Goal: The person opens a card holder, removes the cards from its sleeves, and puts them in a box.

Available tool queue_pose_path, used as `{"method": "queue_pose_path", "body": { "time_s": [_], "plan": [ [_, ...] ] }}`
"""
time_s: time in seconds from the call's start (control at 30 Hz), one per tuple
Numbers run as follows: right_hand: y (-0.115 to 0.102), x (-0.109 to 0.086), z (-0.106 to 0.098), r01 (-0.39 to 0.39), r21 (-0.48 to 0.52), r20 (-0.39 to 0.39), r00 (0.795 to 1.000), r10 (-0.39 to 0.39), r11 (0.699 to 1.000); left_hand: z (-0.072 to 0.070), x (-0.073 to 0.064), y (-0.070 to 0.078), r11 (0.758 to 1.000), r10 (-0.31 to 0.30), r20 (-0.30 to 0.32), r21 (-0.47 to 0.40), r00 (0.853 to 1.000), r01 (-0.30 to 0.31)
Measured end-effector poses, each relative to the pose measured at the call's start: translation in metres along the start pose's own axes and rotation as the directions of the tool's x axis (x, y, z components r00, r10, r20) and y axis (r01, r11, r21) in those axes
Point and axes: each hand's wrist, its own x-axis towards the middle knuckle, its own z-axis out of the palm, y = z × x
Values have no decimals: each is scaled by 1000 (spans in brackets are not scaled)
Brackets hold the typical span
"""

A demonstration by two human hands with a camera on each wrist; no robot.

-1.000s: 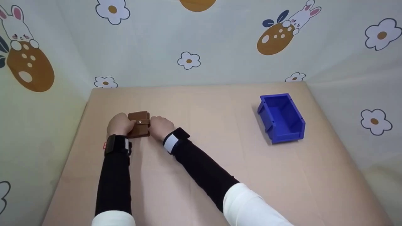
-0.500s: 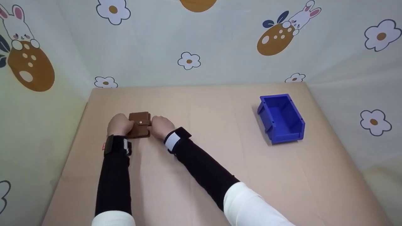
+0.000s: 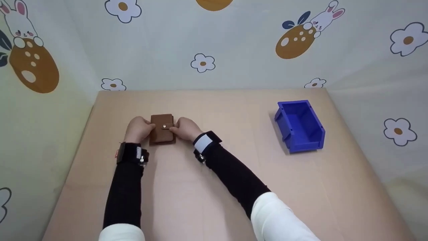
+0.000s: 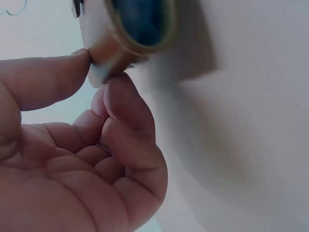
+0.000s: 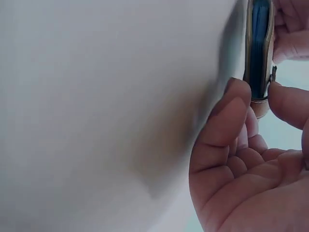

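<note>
A brown leather wallet [image 3: 162, 135] with a snap strap stays fastened between my two hands in the head view. My left hand [image 3: 137, 130] pinches its left edge between thumb and index finger. At the right edge, my right hand [image 3: 188, 129] pinches it by the strap, thumb on top. The right wrist view catches the wallet [image 5: 259, 46] edge-on, with dark blue layers inside its tan covers; the right thumb and index finger lie on its two faces. The left wrist view has the wallet [image 4: 108, 48] blurred, its shadow cast on the tabletop.
A blue plastic bin [image 3: 306, 146] with a low front stands on the right side of the tan table [image 3: 227, 160]. Patterned cloth walls [image 3: 160, 50] enclose the table at the back and both sides.
Both hands and the wallet have moved right and slightly toward the back. The right thumb now shows on top of the strap. The bin has stayed put.
</note>
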Motion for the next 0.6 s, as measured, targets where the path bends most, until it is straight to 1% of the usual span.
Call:
{"method": "queue_pose_path", "body": {
  "time_s": [0.1,0.23,0.33,0.47,0.6],
  "plan": [
    [9,-7,-17,-8,39,-14,1000,9,999,7,-1,11,999,23,-2,-36,1000,-23],
    [22,-18,-40,-9,24,-48,999,10,1000,19,-2,27,993,82,-13,-89,997,-83],
    [35,-29,-55,-5,32,-40,999,6,999,29,-5,42,986,127,-25,-109,992,-129],
    [56,-46,-73,-26,66,-36,999,28,997,47,-9,63,974,170,-40,-143,985,-174],
    [75,-63,-88,-46,85,-45,998,50,995,68,-12,80,961,201,-43,-187,979,-206]
  ]
}}
